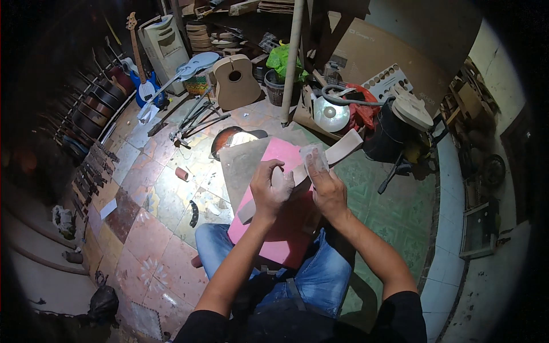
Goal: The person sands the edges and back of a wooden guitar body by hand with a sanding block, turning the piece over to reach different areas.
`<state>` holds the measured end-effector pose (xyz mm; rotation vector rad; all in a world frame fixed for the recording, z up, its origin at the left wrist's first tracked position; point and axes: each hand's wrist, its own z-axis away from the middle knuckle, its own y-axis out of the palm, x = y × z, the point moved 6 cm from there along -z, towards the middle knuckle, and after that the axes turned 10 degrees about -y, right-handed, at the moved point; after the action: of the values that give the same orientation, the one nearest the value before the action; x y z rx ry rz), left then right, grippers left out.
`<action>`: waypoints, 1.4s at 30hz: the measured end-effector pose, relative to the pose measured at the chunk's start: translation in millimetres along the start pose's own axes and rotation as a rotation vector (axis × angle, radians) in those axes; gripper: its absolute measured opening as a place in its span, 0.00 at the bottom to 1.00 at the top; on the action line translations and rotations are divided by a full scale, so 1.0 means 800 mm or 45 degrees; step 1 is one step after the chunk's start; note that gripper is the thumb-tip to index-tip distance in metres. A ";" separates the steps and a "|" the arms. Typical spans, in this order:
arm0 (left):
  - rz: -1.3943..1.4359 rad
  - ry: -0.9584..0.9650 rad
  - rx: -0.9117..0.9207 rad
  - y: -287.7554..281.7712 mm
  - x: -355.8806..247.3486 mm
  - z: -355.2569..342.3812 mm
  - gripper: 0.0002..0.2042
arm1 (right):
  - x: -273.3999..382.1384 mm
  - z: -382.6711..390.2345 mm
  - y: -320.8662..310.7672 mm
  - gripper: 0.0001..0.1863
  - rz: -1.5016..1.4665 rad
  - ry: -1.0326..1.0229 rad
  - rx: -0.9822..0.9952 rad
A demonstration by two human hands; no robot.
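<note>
At frame centre, a pale curved wooden strip is gripped by the curled left hand, while a sandpaper-like sheet is pinched against it by the right hand, over a pink board. The strip looks bare, so smoothing seems unfinished.

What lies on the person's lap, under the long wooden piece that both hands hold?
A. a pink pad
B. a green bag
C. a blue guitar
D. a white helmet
A: the pink pad rests on the jeans, and the left hand and right hand hold the wooden piece above it.
</note>
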<state>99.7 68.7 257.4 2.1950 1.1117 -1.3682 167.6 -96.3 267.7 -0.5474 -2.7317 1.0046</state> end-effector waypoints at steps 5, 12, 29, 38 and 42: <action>-0.044 -0.019 0.019 0.009 0.011 -0.015 0.16 | -0.002 0.000 0.025 0.37 0.042 -0.271 0.441; -0.611 -0.267 0.189 0.020 0.121 0.007 0.24 | -0.017 0.000 0.057 0.37 -0.227 -0.053 0.368; -1.223 -0.202 1.039 0.044 0.115 -0.039 0.32 | -0.022 0.117 0.177 0.24 -0.762 0.798 0.540; -1.329 -0.122 0.996 0.068 0.156 -0.023 0.10 | -0.061 0.161 0.184 0.18 -0.294 0.710 0.649; -1.343 -0.099 1.000 0.069 0.156 -0.023 0.07 | 0.003 0.159 0.175 0.19 -0.348 0.622 0.044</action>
<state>181.9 100.3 151.7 1.9339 2.1241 -2.6474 167.3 -71.3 79.9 -0.3431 -2.2730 0.7329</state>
